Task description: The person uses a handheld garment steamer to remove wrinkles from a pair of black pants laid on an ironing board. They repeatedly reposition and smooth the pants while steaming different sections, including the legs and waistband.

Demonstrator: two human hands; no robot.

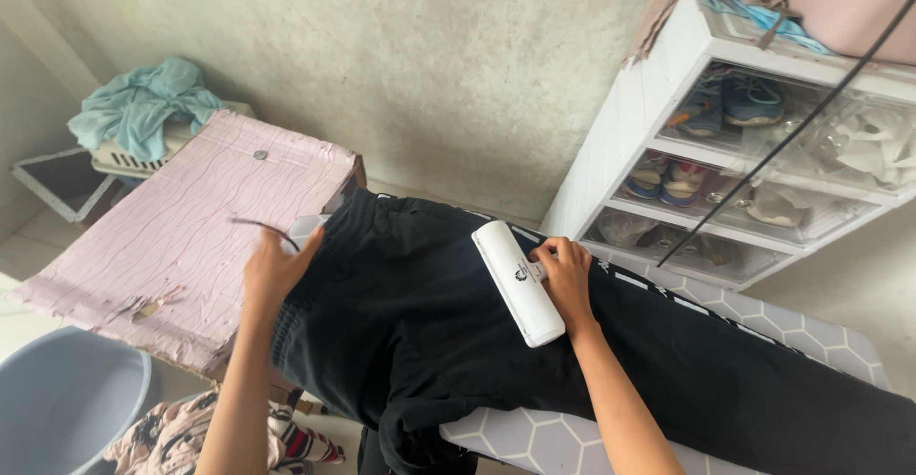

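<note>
Right hand [565, 275] clamped on the white lint roller [517, 282], fingers wrapped over its far side, pressing it down onto the black trousers [458, 341] spread along the ironing board [763, 318]. Left hand [277, 267] at the trousers' waistband, pinching a thin dark strand, just beside the pink board [181, 237].

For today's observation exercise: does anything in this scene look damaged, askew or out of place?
Yes. The pink covering beside the black trousers is torn and ragged along its near edge, with flaking patches. A dark strand lies near the left hand. The right hand holds the white lint roller on the trousers.
</note>
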